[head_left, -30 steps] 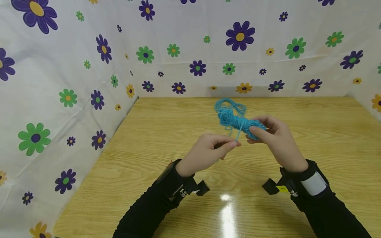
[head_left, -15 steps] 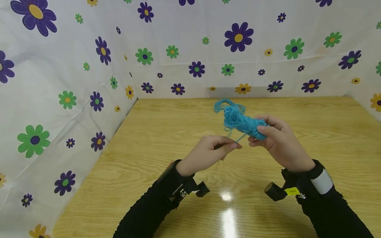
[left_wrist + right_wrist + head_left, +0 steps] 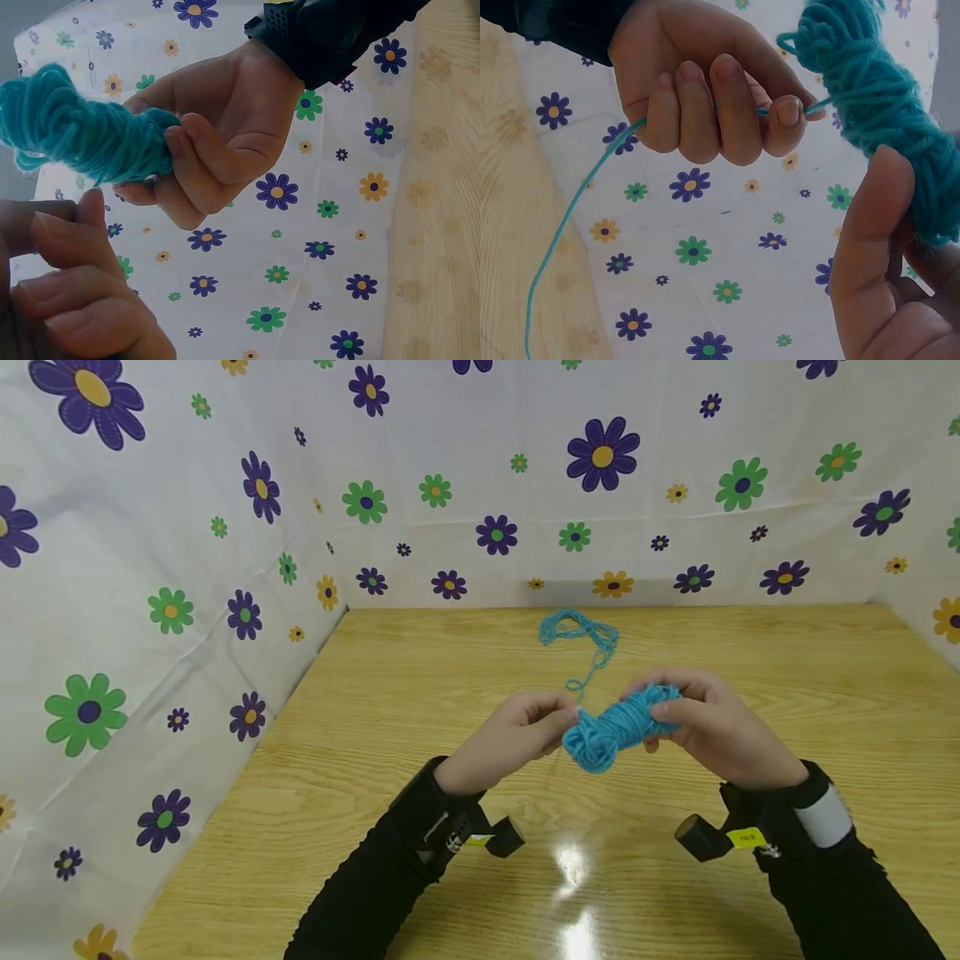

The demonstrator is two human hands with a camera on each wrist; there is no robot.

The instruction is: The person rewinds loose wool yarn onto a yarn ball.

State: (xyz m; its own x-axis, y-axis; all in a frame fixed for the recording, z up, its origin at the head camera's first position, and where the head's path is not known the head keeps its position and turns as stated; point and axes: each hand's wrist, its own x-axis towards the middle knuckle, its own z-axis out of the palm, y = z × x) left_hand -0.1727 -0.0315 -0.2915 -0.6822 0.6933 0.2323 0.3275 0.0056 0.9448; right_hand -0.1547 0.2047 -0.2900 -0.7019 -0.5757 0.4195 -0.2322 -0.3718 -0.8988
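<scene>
A small bundle of blue yarn is held above the table, wound tightly round its middle with looped ends. My right hand grips its right end between thumb and fingers. Close by its left end, my left hand pinches a single yarn strand with thumb and forefinger. In the right wrist view that strand runs through the curled fingers of the left hand and hangs down as a loose tail. The left wrist view shows the bundle tilted, its far end in the right hand.
Loose blue yarn lies in loops near the back of the wooden table, with a thin strand trailing toward the hands. A white cloth with printed flowers hangs behind and at the left. A camera is strapped to each wrist.
The right hand has tipped the bundle so its looped left end swung down toward the person, beside the left fingertips. The left hand stays nearly in place; loose yarn behind is now more visible.
</scene>
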